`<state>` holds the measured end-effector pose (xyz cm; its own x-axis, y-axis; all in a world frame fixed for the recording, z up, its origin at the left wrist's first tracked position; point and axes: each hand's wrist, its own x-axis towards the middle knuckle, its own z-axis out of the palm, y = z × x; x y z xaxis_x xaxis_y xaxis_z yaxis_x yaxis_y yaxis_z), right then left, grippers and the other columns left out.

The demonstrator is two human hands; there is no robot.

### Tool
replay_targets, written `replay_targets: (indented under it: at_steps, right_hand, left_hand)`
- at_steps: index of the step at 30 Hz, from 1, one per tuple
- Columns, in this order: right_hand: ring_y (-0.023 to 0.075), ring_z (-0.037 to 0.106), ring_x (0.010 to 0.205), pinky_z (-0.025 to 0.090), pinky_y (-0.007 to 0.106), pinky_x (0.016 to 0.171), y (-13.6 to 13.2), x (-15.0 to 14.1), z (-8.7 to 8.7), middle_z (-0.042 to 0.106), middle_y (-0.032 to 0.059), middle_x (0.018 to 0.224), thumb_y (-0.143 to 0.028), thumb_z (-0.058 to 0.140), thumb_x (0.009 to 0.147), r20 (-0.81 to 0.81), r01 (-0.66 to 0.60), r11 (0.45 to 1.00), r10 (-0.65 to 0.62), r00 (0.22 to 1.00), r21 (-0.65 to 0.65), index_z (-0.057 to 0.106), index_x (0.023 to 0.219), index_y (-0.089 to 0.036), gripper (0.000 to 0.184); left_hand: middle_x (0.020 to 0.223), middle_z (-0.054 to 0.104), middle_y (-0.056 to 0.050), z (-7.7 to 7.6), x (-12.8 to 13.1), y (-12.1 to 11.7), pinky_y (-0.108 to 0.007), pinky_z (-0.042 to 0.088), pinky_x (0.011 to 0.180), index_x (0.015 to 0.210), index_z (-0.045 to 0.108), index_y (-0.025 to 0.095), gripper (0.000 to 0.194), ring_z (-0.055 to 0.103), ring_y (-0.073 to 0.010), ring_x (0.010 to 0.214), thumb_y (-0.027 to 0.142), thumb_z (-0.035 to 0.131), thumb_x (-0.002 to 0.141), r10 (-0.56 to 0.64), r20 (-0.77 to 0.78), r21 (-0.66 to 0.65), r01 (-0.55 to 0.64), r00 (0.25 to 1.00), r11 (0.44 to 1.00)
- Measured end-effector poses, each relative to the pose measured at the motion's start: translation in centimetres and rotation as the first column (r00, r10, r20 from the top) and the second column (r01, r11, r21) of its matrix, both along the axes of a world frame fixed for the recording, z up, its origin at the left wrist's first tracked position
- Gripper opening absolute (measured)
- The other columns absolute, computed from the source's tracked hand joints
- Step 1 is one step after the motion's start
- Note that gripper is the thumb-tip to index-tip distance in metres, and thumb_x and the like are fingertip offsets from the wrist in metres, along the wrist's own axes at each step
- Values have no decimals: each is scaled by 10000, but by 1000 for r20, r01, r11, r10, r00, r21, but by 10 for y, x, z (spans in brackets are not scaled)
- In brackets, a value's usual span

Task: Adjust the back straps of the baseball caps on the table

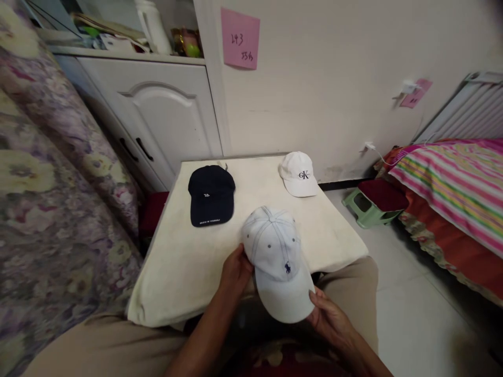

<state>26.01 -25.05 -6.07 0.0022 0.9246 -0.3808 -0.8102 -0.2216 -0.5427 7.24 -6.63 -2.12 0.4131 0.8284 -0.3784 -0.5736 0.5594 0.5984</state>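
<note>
A pale blue baseball cap with a small dark emblem is held up over the near edge of the table, its brim pointing towards me. My left hand grips the side of its crown, with some fingers hidden behind the cap. On the brim's right edge, my right hand pinches with the thumb on top and the fingers underneath. A navy baseball cap lies at the table's left, brim towards me. Towards the back right sits a white baseball cap with dark letters on its front.
A cream cloth covers the small table, which stands against the wall. Left of it hang a floral curtain and a white cabinet. At right are a green stool and a bed with a striped cover.
</note>
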Motion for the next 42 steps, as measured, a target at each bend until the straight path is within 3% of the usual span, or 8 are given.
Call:
replay_targets:
  at_steps: [5, 10, 14, 18, 24, 33, 39, 42]
  right_hand:
    - [181, 739, 876, 585, 277, 827, 50, 25, 29, 776, 49, 1017, -171, 802, 751, -19, 60, 997, -59, 998, 56, 721, 984, -194, 248]
    - [164, 745, 812, 617, 239, 762, 168, 50, 57, 782, 34, 922, -45, 754, 747, -26, 117, 981, -115, 993, 152, 688, 951, -176, 251]
    - [174, 747, 888, 631, 254, 775, 273, 58, 59, 781, 49, 949, -22, 659, 825, -39, 135, 975, -130, 991, 178, 661, 1034, -168, 255]
    - [161, 755, 854, 641, 266, 770, 330, 60, 45, 782, 53, 913, 13, 573, 866, -51, 152, 981, -146, 988, 121, 635, 1062, -145, 260]
    - [178, 761, 834, 652, 310, 756, 330, 68, 25, 775, 68, 897, 8, 519, 904, -36, 172, 985, -172, 984, 7, 601, 1118, -131, 268]
    - [183, 730, 867, 638, 346, 770, 313, 60, 26, 740, 73, 935, -22, 520, 935, -14, 213, 973, -215, 976, -91, 604, 1082, -128, 199]
    - [215, 661, 979, 583, 405, 813, 313, 51, 21, 634, 88, 1193, -310, 611, 954, 7, 253, 949, -256, 967, -187, 592, 1216, -158, 304]
    - [234, 643, 1031, 566, 438, 854, 314, 51, 23, 613, 97, 1240, -331, 610, 951, 17, 258, 942, -261, 965, -216, 578, 1247, -167, 340]
  left_hand:
    - [809, 751, -78, 1, -11, 6, -297, 549, 772, 922, 689, 136, 92, 713, -185, 762, 193, 654, 859, 18, -32, -5, -18, 999, 1000]
    - [760, 726, -78, 1, -19, 6, -272, 512, 647, 925, 707, 116, 221, 665, -165, 654, 233, 788, 756, -92, -65, 102, 99, 994, 990]
    - [774, 712, -75, -4, -24, 11, -263, 499, 662, 906, 713, 131, 229, 647, -149, 665, 260, 807, 743, -125, -32, 72, 127, 992, 989]
    - [790, 704, -74, -9, -26, 15, -254, 490, 659, 910, 719, 142, 217, 641, -146, 683, 269, 802, 755, -137, -11, 52, 137, 991, 989]
    - [800, 693, -72, -9, -27, 14, -252, 491, 675, 914, 728, 148, 177, 631, -141, 698, 267, 775, 793, -150, 3, 38, 150, 989, 988]
    - [791, 693, -68, -8, -27, 12, -249, 484, 669, 913, 730, 135, 201, 627, -139, 695, 253, 793, 764, -151, -6, 62, 151, 989, 987]
    - [794, 698, -70, -9, -27, 10, -247, 486, 667, 929, 728, 120, 261, 629, -138, 694, 279, 816, 742, -159, -4, 70, 159, 987, 985]
    - [806, 701, -73, -10, -27, 10, -252, 492, 674, 938, 728, 117, 243, 632, -139, 701, 274, 798, 767, -164, -3, 74, 163, 987, 984]
